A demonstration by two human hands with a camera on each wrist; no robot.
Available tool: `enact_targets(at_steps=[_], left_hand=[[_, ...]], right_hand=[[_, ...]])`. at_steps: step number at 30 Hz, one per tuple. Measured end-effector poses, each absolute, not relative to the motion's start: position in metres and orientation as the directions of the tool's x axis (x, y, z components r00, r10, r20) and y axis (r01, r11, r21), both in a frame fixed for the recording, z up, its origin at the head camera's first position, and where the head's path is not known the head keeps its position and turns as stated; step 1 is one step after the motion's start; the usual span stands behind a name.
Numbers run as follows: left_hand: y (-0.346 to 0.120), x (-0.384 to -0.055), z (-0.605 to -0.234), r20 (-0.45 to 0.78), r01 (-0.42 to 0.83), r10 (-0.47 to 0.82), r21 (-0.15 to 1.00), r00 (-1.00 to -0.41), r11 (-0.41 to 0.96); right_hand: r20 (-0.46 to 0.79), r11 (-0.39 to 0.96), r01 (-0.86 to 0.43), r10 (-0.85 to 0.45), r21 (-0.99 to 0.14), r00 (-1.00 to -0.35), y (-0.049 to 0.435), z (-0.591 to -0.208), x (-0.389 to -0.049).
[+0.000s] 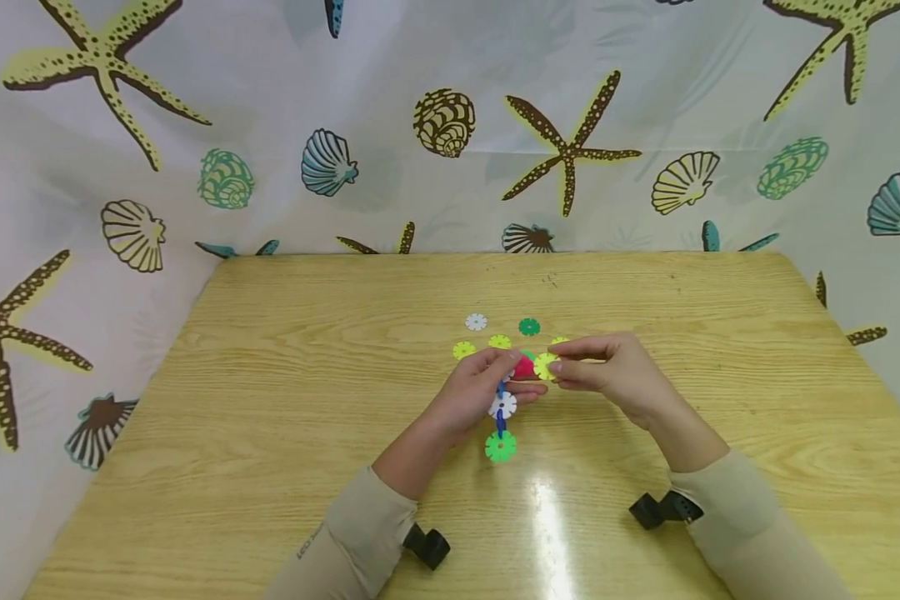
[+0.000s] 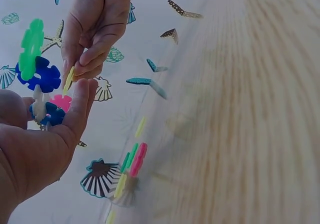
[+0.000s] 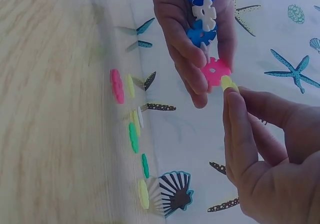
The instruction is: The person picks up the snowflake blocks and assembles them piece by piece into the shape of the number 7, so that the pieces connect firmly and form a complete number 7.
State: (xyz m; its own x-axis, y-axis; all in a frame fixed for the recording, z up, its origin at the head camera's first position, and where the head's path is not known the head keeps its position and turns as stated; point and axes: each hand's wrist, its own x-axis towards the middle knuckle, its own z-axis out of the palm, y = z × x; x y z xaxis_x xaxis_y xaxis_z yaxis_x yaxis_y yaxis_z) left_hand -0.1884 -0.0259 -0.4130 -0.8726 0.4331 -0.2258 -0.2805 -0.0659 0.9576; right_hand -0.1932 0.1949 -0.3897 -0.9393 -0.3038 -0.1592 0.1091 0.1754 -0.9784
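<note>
At the left hand point(image 1: 471, 390), pink disc point(image 1: 524, 367), partly hidden

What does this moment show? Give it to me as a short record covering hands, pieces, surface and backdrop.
Left hand: holds a chain of notched discs
Right hand: pinches a yellow disc
Chain colours: include green, blue, white and pink
Contact: yellow disc meets or nearly meets the pink disc at the chain's far end; whether joined, cannot tell
Loose pieces: white disc, dark green disc and yellow discs beyond the hands
Surface: wood-grain table
Backdrop: white cloth printed with starfish and seashells
</note>
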Motion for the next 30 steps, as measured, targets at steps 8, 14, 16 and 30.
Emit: enact_targets(at_steps=[8,14,16,30], left_hand=[[-0.0270,-0.1879,-0.4139,-0.180,-0.242,0.484,0.968,-0.856,-0.070],[-0.0252,-0.1866,-0.4127,-0.197,-0.264,0.460,0.961,-0.866,-0.085],[-0.0229,-0.1866,-0.4124,-0.207,-0.275,0.452,0.957,-0.867,-0.090],[-0.0275,-0.1889,-0.4152,-0.176,-0.258,0.550,0.963,-0.816,-0.075]], right_hand=[[-0.164,0.136,0.126,-0.323,-0.983,-0.932,0.1913,-0.3888,-0.1912],[-0.186,0.090,0.165,-0.326,-0.982,-0.927,0.1900,-0.3904,-0.1895],[-0.198,0.071,0.184,-0.315,-0.980,-0.928,0.1899,-0.3916,-0.1890],[-0.231,-0.037,0.262,-0.369,-0.964,-0.900,0.1929,-0.3973,-0.1902]])
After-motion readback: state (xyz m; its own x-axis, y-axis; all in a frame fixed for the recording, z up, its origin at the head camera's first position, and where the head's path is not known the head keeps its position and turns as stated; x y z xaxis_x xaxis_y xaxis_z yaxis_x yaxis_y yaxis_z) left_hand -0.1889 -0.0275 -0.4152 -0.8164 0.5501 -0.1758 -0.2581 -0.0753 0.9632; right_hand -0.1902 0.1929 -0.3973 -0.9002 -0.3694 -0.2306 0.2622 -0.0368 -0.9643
